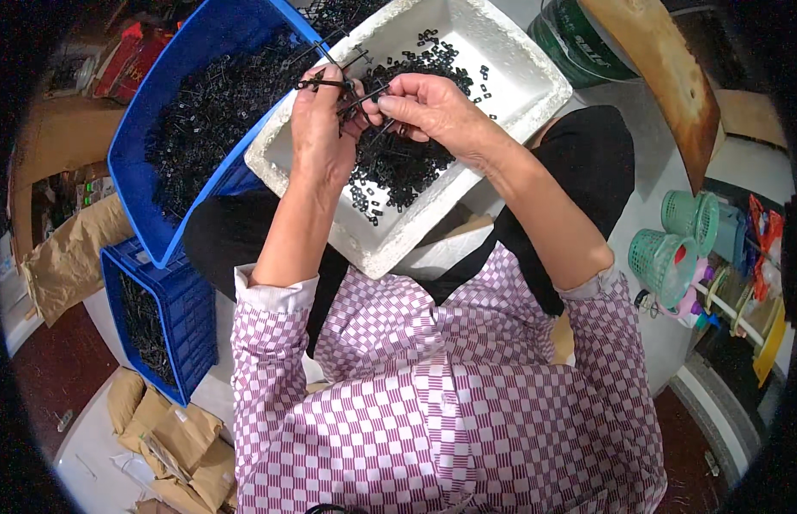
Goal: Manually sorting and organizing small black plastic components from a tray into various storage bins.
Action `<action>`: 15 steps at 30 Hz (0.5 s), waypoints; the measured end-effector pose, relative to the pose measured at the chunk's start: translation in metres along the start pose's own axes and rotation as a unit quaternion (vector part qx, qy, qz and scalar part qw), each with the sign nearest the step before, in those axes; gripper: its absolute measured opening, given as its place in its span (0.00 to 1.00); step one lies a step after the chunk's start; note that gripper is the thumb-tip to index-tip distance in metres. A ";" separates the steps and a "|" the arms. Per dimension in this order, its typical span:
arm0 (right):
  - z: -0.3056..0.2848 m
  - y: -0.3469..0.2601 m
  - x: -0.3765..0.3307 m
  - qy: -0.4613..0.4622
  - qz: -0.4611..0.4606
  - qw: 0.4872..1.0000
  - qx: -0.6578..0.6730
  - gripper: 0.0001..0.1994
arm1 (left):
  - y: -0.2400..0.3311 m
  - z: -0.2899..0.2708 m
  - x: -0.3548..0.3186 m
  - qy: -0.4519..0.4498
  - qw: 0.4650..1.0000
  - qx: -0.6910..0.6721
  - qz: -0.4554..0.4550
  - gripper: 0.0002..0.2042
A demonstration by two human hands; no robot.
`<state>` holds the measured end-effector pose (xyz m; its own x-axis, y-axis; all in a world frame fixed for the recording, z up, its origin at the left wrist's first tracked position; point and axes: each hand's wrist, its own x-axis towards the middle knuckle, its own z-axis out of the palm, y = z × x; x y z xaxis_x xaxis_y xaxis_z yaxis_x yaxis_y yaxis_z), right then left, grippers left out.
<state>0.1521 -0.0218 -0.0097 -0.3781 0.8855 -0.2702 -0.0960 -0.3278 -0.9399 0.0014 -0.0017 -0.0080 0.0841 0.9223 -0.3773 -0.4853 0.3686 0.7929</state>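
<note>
My left hand is closed around several thin black plastic pieces, branched like moulding sprues, whose ends stick out past the fingers. From the right, my right hand pinches one of these black pieces between thumb and fingertips, close against the left hand. Both hands are over a white foam box that rests between my legs. Inside it lies a heap of small black plastic parts, with loose ones scattered on the white bottom. Fingers and overlapping pieces hide the exact grip.
At the left stands a blue crate full of black sprue pieces, with a second blue crate below it. Brown paper packages lie lower left. A green bucket is upper right, near a bent brown board. Green baskets stand right.
</note>
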 end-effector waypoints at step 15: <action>-0.009 0.057 0.031 0.178 -0.095 0.968 -0.150 0.02 | -0.033 0.015 -0.007 -0.034 0.929 0.266 0.256 0.07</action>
<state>0.1437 -0.0102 -0.0734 -0.0335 0.9952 -0.0918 0.1590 -0.0854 -0.9836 0.0297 -0.0189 -0.0247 0.0249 0.9910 0.1312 0.0206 -0.1317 0.9911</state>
